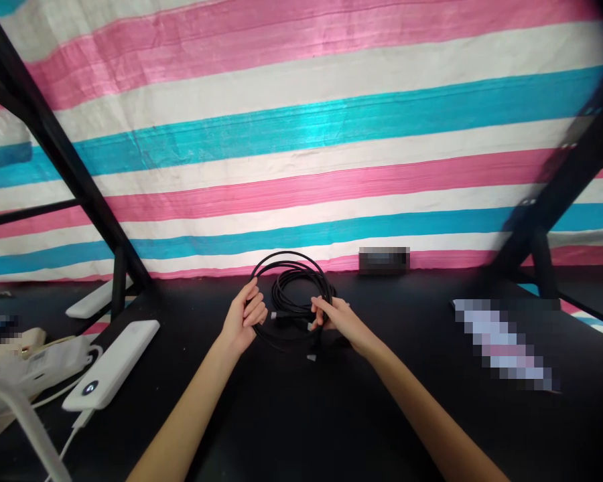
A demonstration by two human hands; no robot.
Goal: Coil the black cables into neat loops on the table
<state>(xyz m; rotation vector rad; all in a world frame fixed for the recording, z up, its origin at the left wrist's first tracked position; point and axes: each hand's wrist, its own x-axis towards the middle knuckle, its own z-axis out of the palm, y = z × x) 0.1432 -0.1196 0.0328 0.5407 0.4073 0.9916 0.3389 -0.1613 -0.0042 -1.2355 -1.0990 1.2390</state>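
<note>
My left grip (246, 313), near the middle of the frame, is closed around one side of a looped black cable (287, 263), fingers curled in with the thumb side uppermost. My right grip (334, 314), a little to its right, pinches the other side of the loop between thumb and fingers, so the cable arches between the two. Within and behind that arch, at the centre of the frame, sits a smaller black coil (276, 294); I cannot tell whether it belongs to the same length. Pale-tipped connectors (274, 315) show just beside and below my fingers. All this is over a black surface (281, 428). At the lower left lies a white power bank (111, 365) with a small dark display and a white lead (83, 420) plugged into its near end; a white power strip (55, 365) is left of it, and another white slab (93, 300) lies farther back. A blurred dark box (384, 260) stands right of centre, and a blurred flat item (505, 345) lies at the lower right. Behind everything, a pink, white and blue striped sheet (301, 127) fills the upper frame, between slanting black posts (65, 147).
</note>
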